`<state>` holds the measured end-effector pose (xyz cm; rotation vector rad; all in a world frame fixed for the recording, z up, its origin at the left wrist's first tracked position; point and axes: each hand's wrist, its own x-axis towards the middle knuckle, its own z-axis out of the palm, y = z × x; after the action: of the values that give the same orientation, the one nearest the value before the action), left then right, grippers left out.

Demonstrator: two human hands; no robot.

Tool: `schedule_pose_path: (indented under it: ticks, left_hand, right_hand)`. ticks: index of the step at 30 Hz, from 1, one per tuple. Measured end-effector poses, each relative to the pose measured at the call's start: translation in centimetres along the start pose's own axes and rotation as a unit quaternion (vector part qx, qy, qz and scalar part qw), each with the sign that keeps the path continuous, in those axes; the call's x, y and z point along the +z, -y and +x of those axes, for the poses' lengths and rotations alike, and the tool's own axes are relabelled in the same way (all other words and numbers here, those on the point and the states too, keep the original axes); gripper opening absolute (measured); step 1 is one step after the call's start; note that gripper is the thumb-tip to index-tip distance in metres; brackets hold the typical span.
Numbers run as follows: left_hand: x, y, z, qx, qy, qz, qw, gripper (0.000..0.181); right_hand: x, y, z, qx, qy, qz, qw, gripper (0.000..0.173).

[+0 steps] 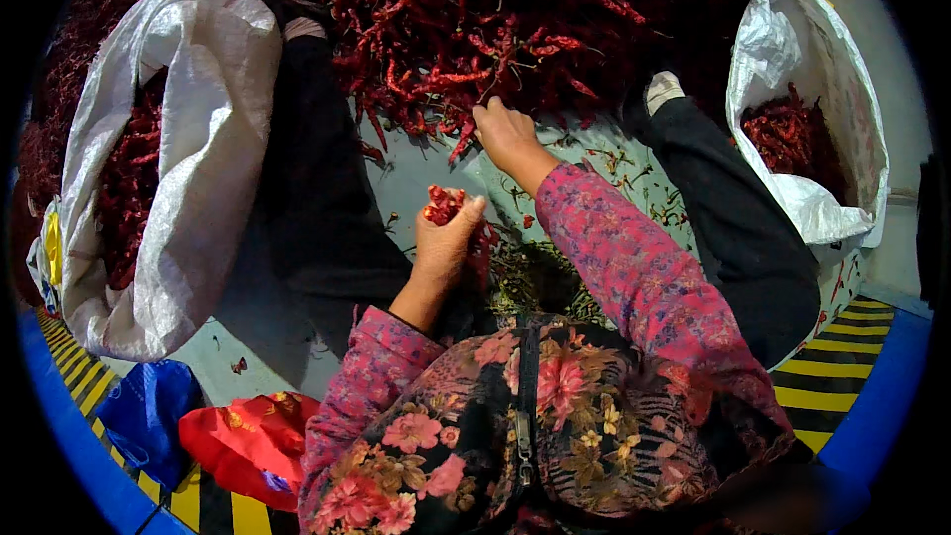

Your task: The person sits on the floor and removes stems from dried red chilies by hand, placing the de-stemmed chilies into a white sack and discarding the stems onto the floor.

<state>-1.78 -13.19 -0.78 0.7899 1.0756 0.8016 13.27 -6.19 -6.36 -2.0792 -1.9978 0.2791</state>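
Note:
Dried red chili peppers lie heaped in a large pile (453,52) in front of me. My left hand (438,245) is closed around a bunch of dried red chilies (444,206), their ends poking out above the thumb. More chilies hang below that hand on its right side. At the near edge of the pile, my right hand (513,137) reaches out with its fingertips pinched on a thin chili stem. Several loose chilies lie just left of those fingertips. Between my legs, a heap of green-brown stems (520,275) lies partly under my right forearm.
A white woven sack (223,104) with chilies inside stands on the left. Another white woven sack (810,215) holding chilies is on the right. Blue (152,416) and red (252,431) bags lie at lower left. Stem bits are scattered over the pale floor (409,163). Yellow-black striping (825,386) borders it.

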Motion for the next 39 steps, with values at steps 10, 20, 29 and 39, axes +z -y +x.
schedule_pose_path:
  ticks: [10, 20, 29, 39]
  left_hand:
    - [0.5, 3.4, -1.2, 0.083, 0.155, 0.292, 0.94, 0.019]
    - [0.4, 3.2, -0.6, 0.162, 0.18, 0.521, 0.818, 0.014]
    - [2.2, 1.4, -2.9, 0.358, 0.287, 0.361, 0.812, 0.009]
    - [1.2, 2.1, -1.1, 0.155, 0.137, 0.499, 0.841, 0.031]
  right_hand:
    - [-4.1, -3.0, -10.5, -0.08, 0.034, 0.157, 0.984, 0.01]
    - [-5.0, 0.2, -14.1, -0.047, 0.09, 0.295, 0.95, 0.01]
    - [-0.9, -1.5, -10.9, 0.234, 0.013, 0.421, 0.876, 0.016]
    - [-1.9, -5.6, -6.1, 0.105, 0.068, 0.142, 0.982, 0.02]
